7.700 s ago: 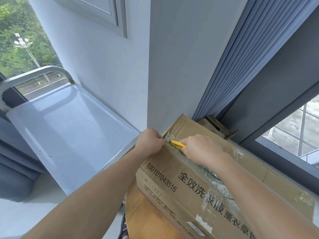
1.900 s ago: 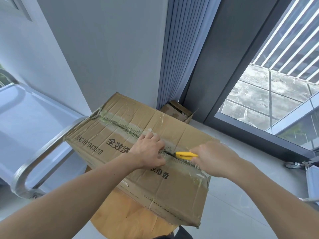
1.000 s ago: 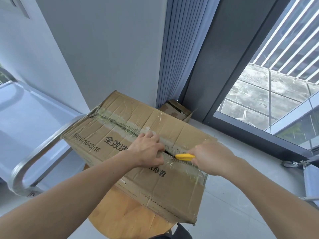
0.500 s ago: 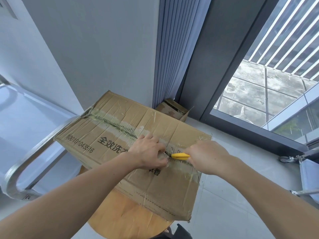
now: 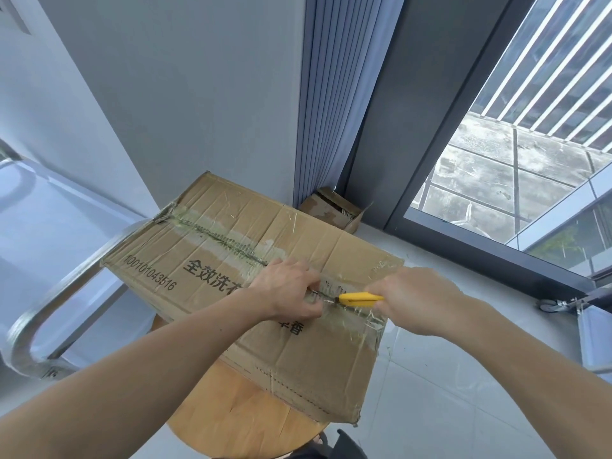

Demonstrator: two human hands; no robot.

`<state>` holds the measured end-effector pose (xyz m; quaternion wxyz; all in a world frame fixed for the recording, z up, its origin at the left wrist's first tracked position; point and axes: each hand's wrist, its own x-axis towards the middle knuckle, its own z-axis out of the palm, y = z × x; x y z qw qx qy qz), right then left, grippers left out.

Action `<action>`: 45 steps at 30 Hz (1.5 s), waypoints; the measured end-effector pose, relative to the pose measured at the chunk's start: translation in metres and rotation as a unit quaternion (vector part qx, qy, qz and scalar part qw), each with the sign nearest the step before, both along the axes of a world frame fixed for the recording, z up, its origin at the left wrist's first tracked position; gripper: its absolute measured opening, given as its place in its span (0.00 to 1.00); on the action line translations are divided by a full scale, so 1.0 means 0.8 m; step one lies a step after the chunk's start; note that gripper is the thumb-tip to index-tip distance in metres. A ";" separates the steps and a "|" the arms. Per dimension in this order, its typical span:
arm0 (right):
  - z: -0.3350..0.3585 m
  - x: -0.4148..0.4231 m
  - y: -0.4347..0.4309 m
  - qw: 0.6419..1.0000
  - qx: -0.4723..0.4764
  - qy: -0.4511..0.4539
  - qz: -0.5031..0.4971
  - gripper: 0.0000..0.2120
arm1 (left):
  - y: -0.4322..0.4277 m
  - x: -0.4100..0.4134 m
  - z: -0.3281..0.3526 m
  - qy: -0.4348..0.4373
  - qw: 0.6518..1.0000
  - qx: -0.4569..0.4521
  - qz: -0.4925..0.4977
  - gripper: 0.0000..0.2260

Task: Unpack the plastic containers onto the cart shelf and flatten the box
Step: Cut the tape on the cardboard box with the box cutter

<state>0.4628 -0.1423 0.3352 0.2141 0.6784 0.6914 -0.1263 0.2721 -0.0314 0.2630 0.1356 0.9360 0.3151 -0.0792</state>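
Slitting tape: your right hand (image 5: 420,299) fingers clamp cutter (image 5: 359,297), left hand (image 5: 288,293) fingers curl onto box (image 5: 231,260). Next: cut to the 4 o'clock edge.

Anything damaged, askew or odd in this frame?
The cardboard box is battered: creased panels, ragged tape along the top seam, a crushed near corner. It overhangs the round wooden stool. The left hand sits just ahead of the yellow cutter in the right hand.
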 end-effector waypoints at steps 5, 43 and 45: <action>-0.007 0.004 -0.004 1.000 -0.001 -0.010 0.000 0.08 | -0.005 0.009 -0.004 0.021 0.999 -0.002 0.033 0.22; -0.002 0.005 0.016 0.996 -0.051 0.078 -0.007 0.12 | -0.001 0.009 -0.012 -0.030 0.991 -0.090 0.090 0.20; -0.004 0.005 0.013 0.995 -0.057 0.085 -0.017 0.13 | -0.002 0.008 -0.014 -0.026 0.992 -0.086 0.089 0.20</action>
